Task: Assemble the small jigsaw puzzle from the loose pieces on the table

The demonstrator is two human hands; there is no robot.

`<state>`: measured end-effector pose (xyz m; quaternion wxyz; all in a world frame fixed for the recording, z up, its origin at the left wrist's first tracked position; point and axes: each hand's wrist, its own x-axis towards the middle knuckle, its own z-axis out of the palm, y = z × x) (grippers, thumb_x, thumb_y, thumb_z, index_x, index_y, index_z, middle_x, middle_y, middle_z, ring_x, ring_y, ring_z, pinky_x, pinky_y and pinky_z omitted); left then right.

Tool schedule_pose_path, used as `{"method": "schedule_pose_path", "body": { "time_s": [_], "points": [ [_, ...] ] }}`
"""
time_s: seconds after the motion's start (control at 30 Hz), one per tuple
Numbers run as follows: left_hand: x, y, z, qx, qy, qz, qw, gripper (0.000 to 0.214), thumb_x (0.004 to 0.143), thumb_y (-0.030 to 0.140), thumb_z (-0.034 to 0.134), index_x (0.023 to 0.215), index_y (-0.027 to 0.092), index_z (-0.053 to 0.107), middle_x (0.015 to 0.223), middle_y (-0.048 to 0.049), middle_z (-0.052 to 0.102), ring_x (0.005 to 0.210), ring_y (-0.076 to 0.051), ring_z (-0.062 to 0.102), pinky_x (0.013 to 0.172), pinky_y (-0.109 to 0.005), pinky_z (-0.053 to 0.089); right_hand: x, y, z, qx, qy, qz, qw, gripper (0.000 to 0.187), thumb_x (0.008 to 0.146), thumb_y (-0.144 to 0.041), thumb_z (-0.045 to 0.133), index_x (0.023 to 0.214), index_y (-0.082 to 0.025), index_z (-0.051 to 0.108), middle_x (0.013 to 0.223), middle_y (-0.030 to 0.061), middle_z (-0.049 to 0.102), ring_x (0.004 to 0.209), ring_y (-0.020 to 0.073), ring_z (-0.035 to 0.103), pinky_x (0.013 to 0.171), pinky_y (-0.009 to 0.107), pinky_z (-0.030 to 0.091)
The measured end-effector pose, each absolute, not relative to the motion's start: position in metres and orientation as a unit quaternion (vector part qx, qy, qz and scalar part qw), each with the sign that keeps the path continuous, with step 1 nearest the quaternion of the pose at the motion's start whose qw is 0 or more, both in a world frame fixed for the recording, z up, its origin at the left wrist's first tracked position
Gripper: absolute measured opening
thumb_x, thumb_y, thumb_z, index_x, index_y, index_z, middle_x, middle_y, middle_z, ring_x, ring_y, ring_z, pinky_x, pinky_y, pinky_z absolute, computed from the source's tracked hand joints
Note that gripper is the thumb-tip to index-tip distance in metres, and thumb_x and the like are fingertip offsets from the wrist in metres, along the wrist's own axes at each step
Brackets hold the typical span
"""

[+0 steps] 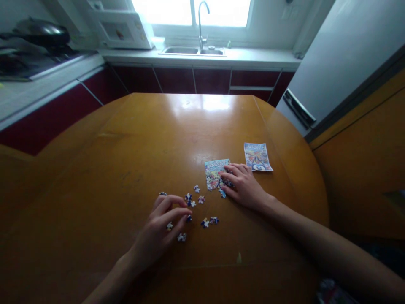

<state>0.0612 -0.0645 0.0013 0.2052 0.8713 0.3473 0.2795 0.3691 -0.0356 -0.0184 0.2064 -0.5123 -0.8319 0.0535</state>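
Note:
My left hand (166,217) is over the loose puzzle pieces, with its thumb and fingertips closed at a small dark-blue puzzle piece (189,218). More loose pieces lie around it, among them a blue and white pair (189,200), a piece near the wrist side (182,237) and two to the right (209,221). My right hand (242,183) rests with fingers spread on the lower right of a partly assembled jigsaw puzzle (212,171), hiding that corner. A light-blue piece (222,193) pokes out below its fingers.
A printed picture sheet (257,156) lies beyond my right hand on the wooden table (152,135). Past the table stand a counter with a sink (182,50), a stove with a pan (41,33) at left, and a fridge (335,63) at right.

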Motion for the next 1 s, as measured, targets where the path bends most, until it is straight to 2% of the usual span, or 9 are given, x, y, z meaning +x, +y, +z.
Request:
{"method": "schedule_pose_path", "body": {
  "time_s": [0.2, 0.3, 0.4, 0.57, 0.77, 1.0],
  "points": [
    [0.062, -0.064, 0.002, 0.871, 0.348, 0.279, 0.206, 0.02, 0.093, 0.009, 0.059, 0.104, 0.023, 0.068, 0.108, -0.0067, 0.06, 0.105, -0.022, 0.052, 0.085, -0.036, 0.047, 0.366, -0.04, -0.02, -0.527, -0.819, 0.053, 0.22, 0.033, 0.095, -0.037, 0.06, 0.125, -0.024, 0.065, 0.137, 0.0111, 0.06, 0.13, 0.031, 0.048, 0.108, 0.052, 0.037],
    [0.061, -0.064, 0.002, 0.869, 0.352, 0.285, 0.2, 0.02, 0.093, 0.01, 0.059, 0.105, 0.024, 0.068, 0.107, -0.0066, 0.061, 0.104, -0.022, 0.052, 0.085, -0.037, 0.047, 0.369, -0.039, -0.02, -0.55, -0.793, 0.044, 0.257, 0.026, 0.096, -0.026, 0.056, 0.119, -0.023, 0.068, 0.136, 0.0121, 0.061, 0.131, 0.0313, 0.047, 0.109, 0.054, 0.036],
    [0.06, -0.063, 0.002, 0.864, 0.361, 0.295, 0.192, 0.019, 0.093, 0.012, 0.059, 0.105, 0.024, 0.068, 0.105, -0.0065, 0.062, 0.102, -0.022, 0.053, 0.085, -0.037, 0.047, 0.372, -0.038, -0.019, -0.565, -0.77, 0.048, 0.292, 0.026, 0.093, -0.016, 0.054, 0.112, -0.022, 0.071, 0.13, 0.0125, 0.063, 0.126, 0.0307, 0.051, 0.105, 0.053, 0.04],
    [0.058, -0.061, 0.002, 0.86, 0.37, 0.298, 0.185, 0.02, 0.094, 0.013, 0.059, 0.105, 0.024, 0.069, 0.105, -0.0067, 0.062, 0.102, -0.023, 0.052, 0.083, -0.037, 0.048, 0.369, -0.049, -0.019, -0.557, -0.766, 0.079, 0.312, 0.019, 0.092, -0.015, 0.058, 0.103, -0.022, 0.072, 0.119, 0.0114, 0.065, 0.116, 0.0287, 0.054, 0.1, 0.05, 0.043],
    [0.058, -0.062, -0.001, 0.858, 0.373, 0.297, 0.188, 0.021, 0.094, 0.012, 0.058, 0.106, 0.024, 0.069, 0.106, -0.0064, 0.061, 0.103, -0.022, 0.052, 0.085, -0.037, 0.047, 0.361, -0.063, -0.018, -0.513, -0.794, 0.107, 0.309, 0.026, 0.083, -0.002, 0.057, 0.084, -0.023, 0.071, 0.115, 0.0079, 0.064, 0.114, 0.0264, 0.052, 0.097, 0.046, 0.044],
    [0.058, -0.062, -0.002, 0.859, 0.374, 0.292, 0.192, 0.021, 0.093, 0.011, 0.059, 0.106, 0.024, 0.069, 0.107, -0.0061, 0.061, 0.104, -0.023, 0.053, 0.085, -0.036, 0.046, 0.355, -0.062, -0.017, -0.494, -0.823, 0.106, 0.261, 0.023, 0.088, -0.006, 0.057, 0.08, -0.023, 0.07, 0.117, 0.0078, 0.063, 0.118, 0.0269, 0.048, 0.098, 0.046, 0.041]
  ]
}}
